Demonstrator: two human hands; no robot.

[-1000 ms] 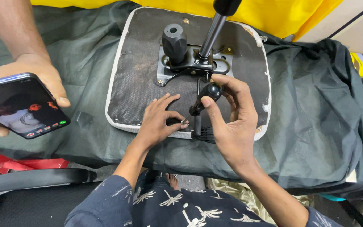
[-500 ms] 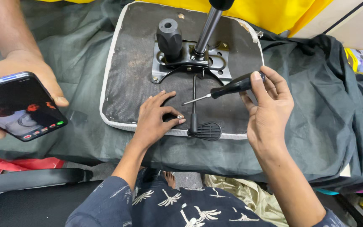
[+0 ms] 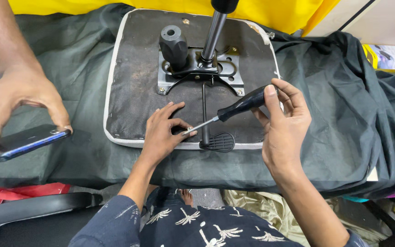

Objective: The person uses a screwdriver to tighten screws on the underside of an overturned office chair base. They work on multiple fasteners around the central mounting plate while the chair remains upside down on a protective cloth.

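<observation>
An upturned office chair seat (image 3: 133,77) lies on a dark cloth, its black underside facing up. A metal mechanism plate (image 3: 197,73) with a gas cylinder (image 3: 213,32) and a black knob (image 3: 173,43) is bolted at its middle. A black lever with a paddle end (image 3: 218,142) runs toward me. My right hand (image 3: 282,130) holds a black-handled screwdriver (image 3: 238,106), its tip pointing down-left at the seat base. My left hand (image 3: 163,132) rests flat on the seat, fingertips pinched by the screwdriver tip; whether they hold a screw is hidden.
Another person's hand (image 3: 14,103) at the left holds a dark phone (image 3: 28,142) edge-on. The dark cloth (image 3: 344,119) covers the work surface. Yellow fabric (image 3: 275,11) lies behind the seat. A black chair armrest (image 3: 28,210) and red item (image 3: 19,191) sit at lower left.
My right hand left the lever and mechanism, took up the screwdriver and brought its tip down to my left fingertips. The other person's phone tilted from screen-up to edge-on.
</observation>
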